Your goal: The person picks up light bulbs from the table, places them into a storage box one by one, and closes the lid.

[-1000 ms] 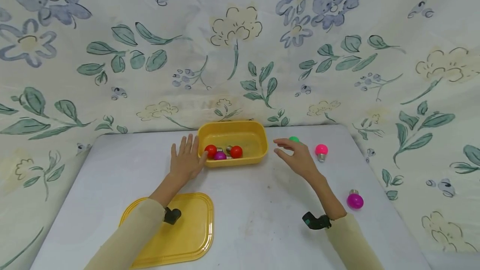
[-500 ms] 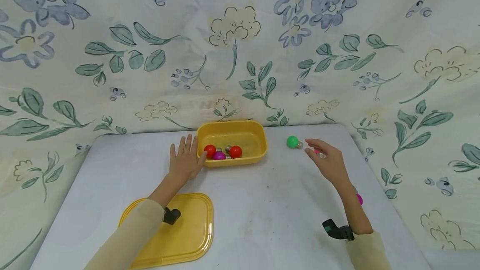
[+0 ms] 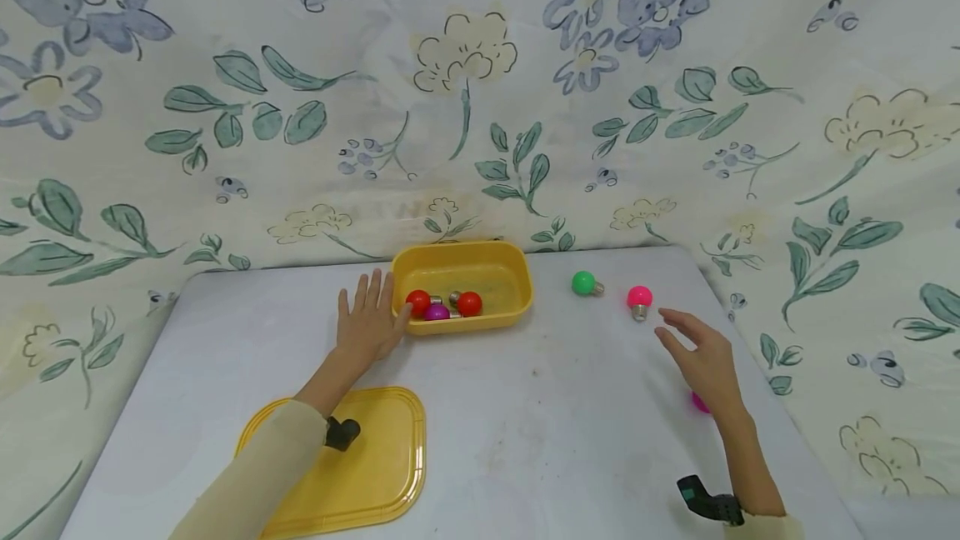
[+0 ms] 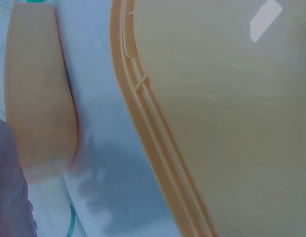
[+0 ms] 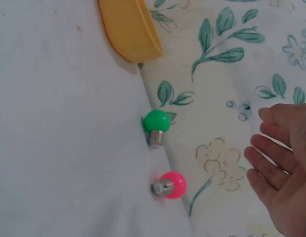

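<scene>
My left hand (image 3: 365, 323) lies with fingers spread and straight at the left end of a yellow tub (image 3: 517, 319), its thumb over the rim. Inside the tub are two red bulbs (image 3: 470, 304) and a purple bulb (image 3: 437, 312). On the right, my right hand (image 3: 705, 361) hovers over the table with relaxed fingers, holding nothing. Just left of its fingertips lies a pink bulb (image 3: 640, 298), and farther left a green bulb (image 3: 582, 282). A magenta bulb (image 3: 701, 402) is partly hidden behind the right hand and wrist.
A flat yellow lid (image 3: 382, 457) lies at the front left, partly under the left forearm. The white table (image 3: 525, 423) ends at the back against a flowered cloth (image 3: 480, 132), close behind the tub.
My right hand has moved right and toward the front, from beside the tub past the green and pink bulbs, uncovering both. The left hand stays at the tub.
</scene>
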`<state>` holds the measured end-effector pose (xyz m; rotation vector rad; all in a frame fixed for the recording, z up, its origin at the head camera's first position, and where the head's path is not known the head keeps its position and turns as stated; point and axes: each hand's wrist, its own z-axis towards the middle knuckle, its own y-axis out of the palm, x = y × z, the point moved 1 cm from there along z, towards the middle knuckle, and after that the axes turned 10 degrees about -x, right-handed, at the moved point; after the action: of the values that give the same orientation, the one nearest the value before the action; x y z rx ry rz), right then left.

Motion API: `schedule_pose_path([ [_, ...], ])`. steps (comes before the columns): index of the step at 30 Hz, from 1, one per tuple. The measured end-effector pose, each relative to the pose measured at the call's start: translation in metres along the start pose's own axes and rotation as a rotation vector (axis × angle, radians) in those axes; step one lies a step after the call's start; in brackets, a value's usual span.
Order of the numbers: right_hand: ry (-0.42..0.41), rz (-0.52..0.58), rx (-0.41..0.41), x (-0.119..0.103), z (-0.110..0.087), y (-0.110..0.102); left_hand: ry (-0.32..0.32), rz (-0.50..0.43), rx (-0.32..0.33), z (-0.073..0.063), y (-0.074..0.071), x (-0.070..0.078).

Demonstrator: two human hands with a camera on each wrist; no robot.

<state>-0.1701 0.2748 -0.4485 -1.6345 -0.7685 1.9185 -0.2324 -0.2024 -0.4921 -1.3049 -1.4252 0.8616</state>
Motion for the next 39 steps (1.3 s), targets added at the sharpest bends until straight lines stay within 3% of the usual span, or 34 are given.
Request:
schedule_pose_path([
  [7, 0.119, -0.043, 0.006, 0.022, -0.019, -0.004, 0.009, -0.01, 0.001, -0.001, -0.001, 0.001],
  [14, 0.171, -0.036, 0.035, 0.042, -0.033, -0.004, 0.011, -0.009, 0.007, -0.001, -0.001, 0.0],
  [21, 0.245, -0.014, 0.032, 0.052, -0.044, -0.004, 0.002, 0.0, 0.003, 0.002, 0.003, -0.001],
  [28, 0.405, 0.007, 0.04, 0.061, -0.052, -0.003, 0.006, -0.004, 0.012, 0.002, 0.003, -0.001],
  [32, 0.42, 0.003, 0.046, 0.068, -0.054, -0.001, 0.002, -0.002, 0.006, 0.002, 0.002, -0.001],
  [39, 0.462, 0.018, -0.046, 0.075, -0.06, 0.004, 0.002, -0.004, 0.014, 0.001, 0.002, -0.001],
])
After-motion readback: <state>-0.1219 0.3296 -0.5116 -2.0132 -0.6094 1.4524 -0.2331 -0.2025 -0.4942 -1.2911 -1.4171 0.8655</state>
